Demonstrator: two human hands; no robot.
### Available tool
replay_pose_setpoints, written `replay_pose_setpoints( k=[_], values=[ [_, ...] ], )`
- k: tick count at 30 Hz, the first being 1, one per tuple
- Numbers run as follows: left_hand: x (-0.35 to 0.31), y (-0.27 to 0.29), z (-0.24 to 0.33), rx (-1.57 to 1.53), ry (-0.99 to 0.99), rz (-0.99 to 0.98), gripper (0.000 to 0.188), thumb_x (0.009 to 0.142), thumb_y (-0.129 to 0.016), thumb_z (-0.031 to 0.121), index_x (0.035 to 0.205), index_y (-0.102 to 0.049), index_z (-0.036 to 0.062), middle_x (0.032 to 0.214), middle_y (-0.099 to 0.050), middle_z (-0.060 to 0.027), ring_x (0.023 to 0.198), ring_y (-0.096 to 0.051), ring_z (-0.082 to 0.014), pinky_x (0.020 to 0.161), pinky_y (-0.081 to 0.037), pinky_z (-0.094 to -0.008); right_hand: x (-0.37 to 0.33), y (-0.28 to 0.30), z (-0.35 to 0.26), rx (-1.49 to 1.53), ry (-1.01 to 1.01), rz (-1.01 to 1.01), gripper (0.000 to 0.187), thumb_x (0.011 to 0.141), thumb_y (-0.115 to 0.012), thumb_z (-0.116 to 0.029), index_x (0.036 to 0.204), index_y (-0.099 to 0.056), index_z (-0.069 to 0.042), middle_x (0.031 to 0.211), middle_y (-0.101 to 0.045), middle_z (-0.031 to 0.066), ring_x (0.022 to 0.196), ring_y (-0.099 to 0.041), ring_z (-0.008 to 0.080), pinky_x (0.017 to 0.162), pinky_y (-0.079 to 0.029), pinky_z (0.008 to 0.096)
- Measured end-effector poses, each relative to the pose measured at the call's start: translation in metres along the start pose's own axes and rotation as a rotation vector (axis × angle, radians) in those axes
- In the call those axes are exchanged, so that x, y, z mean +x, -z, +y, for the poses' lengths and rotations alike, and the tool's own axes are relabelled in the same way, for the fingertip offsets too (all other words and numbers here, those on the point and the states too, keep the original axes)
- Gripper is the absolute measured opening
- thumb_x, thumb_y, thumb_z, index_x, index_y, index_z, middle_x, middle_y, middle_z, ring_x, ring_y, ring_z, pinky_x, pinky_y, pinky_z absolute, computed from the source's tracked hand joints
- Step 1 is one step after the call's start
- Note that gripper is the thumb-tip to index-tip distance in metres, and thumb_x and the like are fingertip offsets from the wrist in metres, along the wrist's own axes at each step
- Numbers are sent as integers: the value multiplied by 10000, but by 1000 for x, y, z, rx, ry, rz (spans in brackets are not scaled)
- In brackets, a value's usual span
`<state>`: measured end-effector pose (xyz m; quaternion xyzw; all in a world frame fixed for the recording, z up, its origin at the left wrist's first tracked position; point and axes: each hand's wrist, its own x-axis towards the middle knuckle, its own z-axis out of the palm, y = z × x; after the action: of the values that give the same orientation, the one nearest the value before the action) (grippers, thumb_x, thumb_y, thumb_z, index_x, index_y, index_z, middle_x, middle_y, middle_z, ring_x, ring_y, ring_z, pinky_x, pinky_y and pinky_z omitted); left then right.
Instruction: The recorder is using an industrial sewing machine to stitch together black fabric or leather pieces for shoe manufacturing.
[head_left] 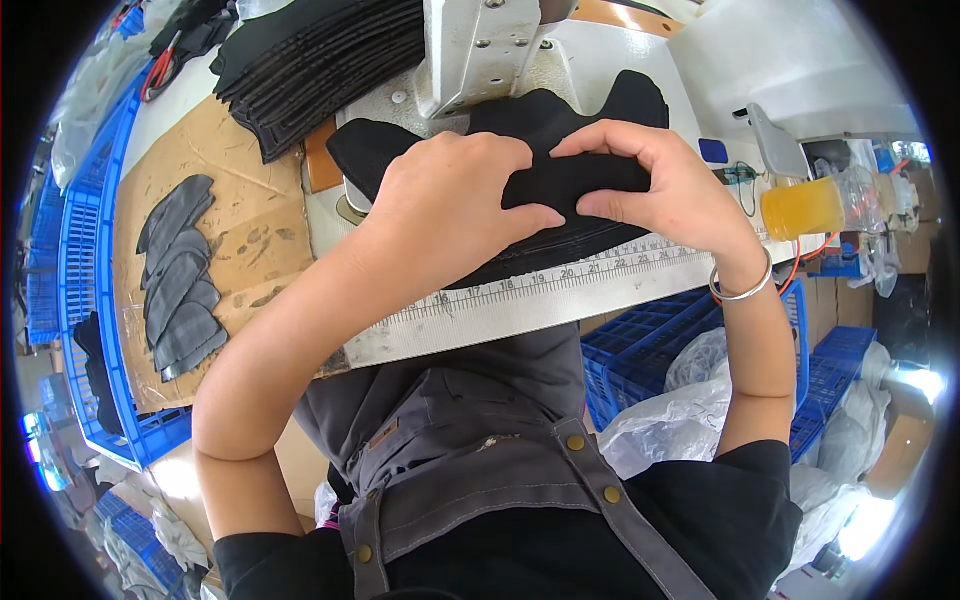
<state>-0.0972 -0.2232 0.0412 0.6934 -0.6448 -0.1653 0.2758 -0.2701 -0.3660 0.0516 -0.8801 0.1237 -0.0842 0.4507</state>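
A black fabric piece (pixel 540 115) with a wavy, lobed far edge lies under the arm of a white sewing machine (pixel 480 60). My left hand (pixel 450 190) rests on its left part, thumb and fingers curled around a fold of the cloth. From the right, my right hand (pixel 655 180) grips the same piece, its index finger on the far side and its thumb on the near side of the fold. The thumbs point toward each other, a little apart. More black layers show below the hands. The needle area is hidden.
A tall stack of black cut pieces (pixel 310 65) stands at the far left. Grey curved pieces (pixel 180 280) overlap on a cardboard sheet (pixel 260 220). A ruler strip (pixel 540 285) runs along the table's near edge. Blue crates (pixel 640 340) and a yellow-filled bottle (pixel 800 208) are around.
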Motion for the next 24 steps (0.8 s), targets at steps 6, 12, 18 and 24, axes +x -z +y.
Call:
replay_pose_setpoints(
  k=[6,12,18,24],
  values=[
    [-1,0,-1,52,-38,23,363,752,-746,322,868,-643,-6,753,-628,-193,732,-613,-385,659,-479,-423,6,-3,-15,-102,-96,-23,528,700,-775,-76,1186,-572,-48,992,-655,155,935,-646,268,829,-485,341],
    [-11,28,2,113,47,-141,344,789,-722,295,728,-580,-12,590,-569,-156,533,-563,-297,522,-417,-364,8,-3,-19,-157,-72,-54,576,674,-774,-68,1205,-549,-68,919,-634,175,808,-610,304,756,-483,358],
    [-16,39,-7,-20,124,-195,328,809,-718,227,675,-540,-13,530,-510,-114,466,-467,-202,477,-363,-325,8,-6,-18,-210,-47,-25,569,672,-761,-105,1198,-548,-67,915,-621,154,785,-585,295,754,-475,355],
    [-19,36,-15,-56,75,-155,343,804,-729,260,672,-560,-8,530,-514,-116,481,-489,-226,479,-369,-336,9,-7,-22,-207,-92,-17,631,619,-752,-22,1216,-562,-93,854,-539,46,829,-541,162,810,-449,287]
  ],
)
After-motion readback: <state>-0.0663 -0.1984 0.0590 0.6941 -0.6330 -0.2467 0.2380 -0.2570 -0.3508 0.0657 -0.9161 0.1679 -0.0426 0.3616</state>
